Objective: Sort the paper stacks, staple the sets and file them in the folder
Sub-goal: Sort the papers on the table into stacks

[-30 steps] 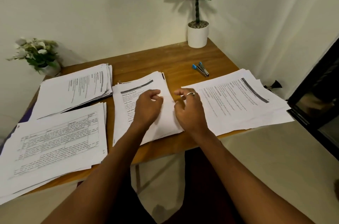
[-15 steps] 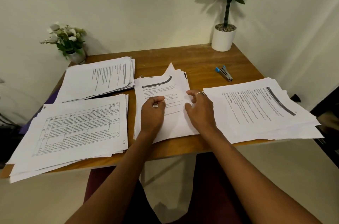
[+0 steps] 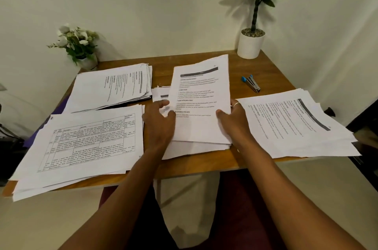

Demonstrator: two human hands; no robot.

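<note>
Several stacks of printed paper lie on a small wooden table point(image 3: 255, 67). From the middle stack point(image 3: 196, 148) a thin set of sheets point(image 3: 201, 104) is lifted and tilted up. My right hand point(image 3: 233, 119), with a ring on one finger, grips its right edge. My left hand point(image 3: 159, 121) rests with fingers spread on the stack at the set's left edge. A table-printed stack point(image 3: 81, 143) lies front left, another stack point(image 3: 114, 86) back left, and one more stack point(image 3: 296, 125) on the right. A blue and grey stapler point(image 3: 251, 83) lies behind the right stack.
A white pot with a tall green plant point(image 3: 251, 44) stands at the table's back right corner. A small pot of white flowers point(image 3: 80, 47) stands at the back left. Something purple point(image 3: 61, 108) shows under the left stacks. My knees are below the front edge.
My right hand has lifted a thin set of sheets off the middle stack and tilted it up. My left hand has opened and spread on the stack. The camera view shifted left.
</note>
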